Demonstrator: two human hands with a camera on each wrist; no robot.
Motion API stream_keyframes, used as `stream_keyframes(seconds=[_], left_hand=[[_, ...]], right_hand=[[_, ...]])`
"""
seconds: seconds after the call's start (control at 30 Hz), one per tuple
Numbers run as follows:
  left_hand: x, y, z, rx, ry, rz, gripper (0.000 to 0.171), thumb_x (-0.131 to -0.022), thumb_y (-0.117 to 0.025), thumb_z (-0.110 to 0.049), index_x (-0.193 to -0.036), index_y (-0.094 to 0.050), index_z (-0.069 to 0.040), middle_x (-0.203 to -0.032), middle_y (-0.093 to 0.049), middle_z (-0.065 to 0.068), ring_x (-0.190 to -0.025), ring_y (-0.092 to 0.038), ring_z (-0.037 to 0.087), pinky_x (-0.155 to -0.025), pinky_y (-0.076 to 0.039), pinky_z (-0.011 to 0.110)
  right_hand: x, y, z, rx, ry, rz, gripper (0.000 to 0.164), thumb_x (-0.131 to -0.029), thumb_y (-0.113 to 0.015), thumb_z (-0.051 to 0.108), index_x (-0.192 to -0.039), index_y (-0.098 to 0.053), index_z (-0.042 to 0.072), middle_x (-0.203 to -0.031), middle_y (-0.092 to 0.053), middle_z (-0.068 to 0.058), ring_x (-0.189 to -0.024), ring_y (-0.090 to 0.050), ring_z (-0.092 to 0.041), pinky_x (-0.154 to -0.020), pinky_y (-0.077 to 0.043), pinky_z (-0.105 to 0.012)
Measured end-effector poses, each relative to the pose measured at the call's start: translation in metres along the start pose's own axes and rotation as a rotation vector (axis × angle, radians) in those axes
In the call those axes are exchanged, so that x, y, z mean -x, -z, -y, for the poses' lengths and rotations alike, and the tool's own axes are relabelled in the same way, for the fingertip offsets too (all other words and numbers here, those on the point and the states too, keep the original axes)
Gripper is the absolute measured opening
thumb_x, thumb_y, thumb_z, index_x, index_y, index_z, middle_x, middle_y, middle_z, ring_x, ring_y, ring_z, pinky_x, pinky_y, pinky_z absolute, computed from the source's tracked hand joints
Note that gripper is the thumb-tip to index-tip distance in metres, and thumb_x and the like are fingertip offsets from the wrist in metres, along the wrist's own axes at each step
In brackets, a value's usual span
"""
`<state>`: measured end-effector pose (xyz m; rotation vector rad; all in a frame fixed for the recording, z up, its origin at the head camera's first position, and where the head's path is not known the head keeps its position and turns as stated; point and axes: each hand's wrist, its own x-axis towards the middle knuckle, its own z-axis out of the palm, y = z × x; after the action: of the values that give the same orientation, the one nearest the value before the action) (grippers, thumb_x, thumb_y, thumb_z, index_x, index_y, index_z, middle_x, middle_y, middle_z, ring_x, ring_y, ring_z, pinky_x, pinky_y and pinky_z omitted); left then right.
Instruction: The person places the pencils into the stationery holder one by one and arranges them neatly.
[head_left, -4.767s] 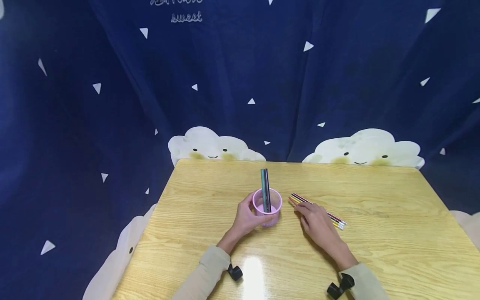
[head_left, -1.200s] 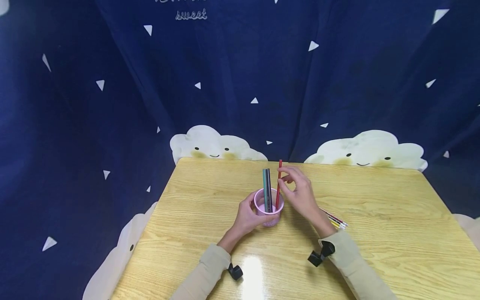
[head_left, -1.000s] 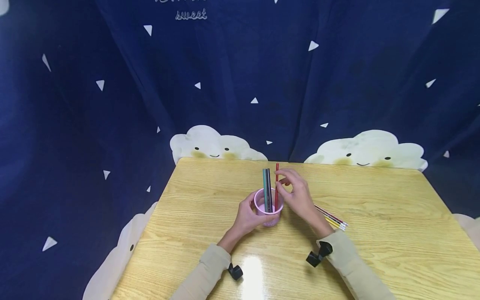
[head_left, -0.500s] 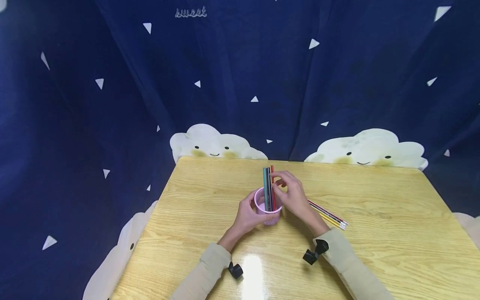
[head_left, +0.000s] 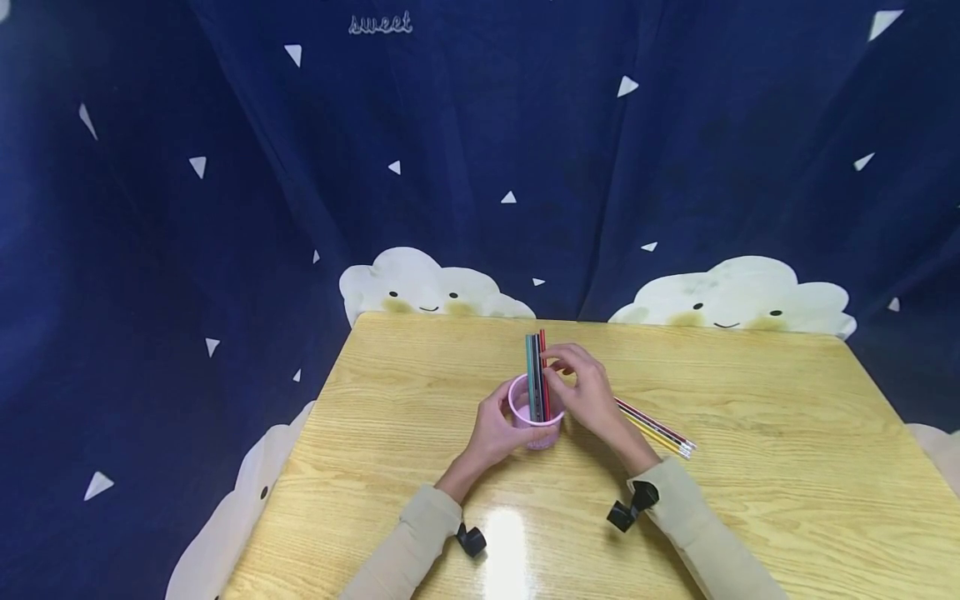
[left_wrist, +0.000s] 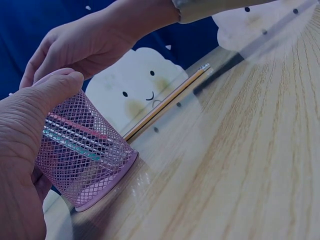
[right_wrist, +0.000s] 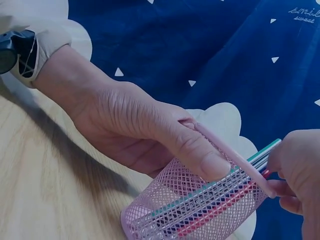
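Observation:
My left hand (head_left: 497, 435) grips a pink mesh pen cup (left_wrist: 92, 150), thumb along its near side, and the cup stands on the table. Inside lean a teal pencil (head_left: 530, 375) and dark pencils (head_left: 537, 387), all against the right part of the rim. A red pencil (head_left: 547, 407) stands beside them, its lower end down in the cup. My right hand (head_left: 588, 398) pinches that red pencil above the rim between thumb and fingers. In the right wrist view the red pencil shows through the mesh close to the others.
On the wooden table (head_left: 787, 467), right of the cup, lie a yellow pencil (head_left: 666, 441) and dark red striped pencils (head_left: 660, 423), partly behind my right hand. A dark blue curtain (head_left: 465, 125) with white clouds hangs behind the table's back edge.
My right hand has brought the red pencil from the loose ones into the cup, then shifted it left against the dark pencils. My left hand keeps its grip on the cup.

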<state>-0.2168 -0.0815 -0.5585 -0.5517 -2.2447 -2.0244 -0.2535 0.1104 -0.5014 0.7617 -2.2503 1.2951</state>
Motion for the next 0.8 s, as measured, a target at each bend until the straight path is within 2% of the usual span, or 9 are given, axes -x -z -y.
stream_keyframes(seconds=[0.2,0.37,0.5,0.67,0.8], left_hand=[[0.000,0.000,0.001,-0.003,-0.015,-0.007,0.086,-0.069,-0.098,-0.012,-0.145,-0.058,-0.010,-0.135,-0.068,0.008,-0.123,-0.064,0.025,-0.108,-0.053,0.049],[-0.001,-0.001,0.003,0.036,-0.031,-0.007,0.086,-0.069,-0.098,-0.008,-0.145,-0.058,-0.008,-0.135,-0.067,0.011,-0.124,-0.064,0.030,-0.110,-0.051,0.051],[-0.002,-0.002,0.004,0.071,-0.026,-0.005,0.087,-0.069,-0.097,-0.003,-0.146,-0.057,-0.004,-0.137,-0.065,0.017,-0.126,-0.062,0.036,-0.112,-0.048,0.056],[-0.001,-0.002,0.003,0.028,0.007,-0.019,0.087,-0.068,-0.099,-0.011,-0.145,-0.059,-0.010,-0.134,-0.068,0.009,-0.123,-0.064,0.027,-0.109,-0.052,0.048],[-0.001,-0.002,0.001,0.000,0.023,-0.024,0.088,-0.067,-0.100,-0.013,-0.144,-0.060,-0.011,-0.133,-0.068,0.007,-0.121,-0.065,0.023,-0.107,-0.054,0.043]], right_hand=[[0.010,0.008,-0.002,0.017,-0.010,-0.010,0.024,-0.091,-0.074,-0.004,-0.115,-0.073,0.002,-0.119,-0.071,-0.013,-0.090,-0.071,-0.025,-0.074,-0.058,-0.045],[0.021,0.017,-0.006,0.048,-0.022,-0.024,0.026,-0.092,-0.073,-0.003,-0.117,-0.073,0.003,-0.122,-0.071,-0.011,-0.094,-0.069,-0.027,-0.075,-0.057,-0.043],[0.032,0.024,-0.012,0.083,-0.005,-0.038,0.027,-0.091,-0.073,-0.005,-0.118,-0.073,0.000,-0.123,-0.071,-0.014,-0.101,-0.068,-0.035,-0.087,-0.056,-0.042],[0.049,0.029,-0.024,0.159,-0.008,-0.029,0.029,-0.091,-0.074,-0.002,-0.119,-0.073,-0.001,-0.127,-0.071,-0.019,-0.114,-0.064,-0.038,-0.100,-0.048,-0.047],[0.061,0.035,-0.032,0.190,-0.044,-0.005,0.028,-0.092,-0.073,-0.003,-0.120,-0.073,-0.001,-0.129,-0.070,-0.020,-0.114,-0.061,-0.037,-0.098,-0.046,-0.045]])
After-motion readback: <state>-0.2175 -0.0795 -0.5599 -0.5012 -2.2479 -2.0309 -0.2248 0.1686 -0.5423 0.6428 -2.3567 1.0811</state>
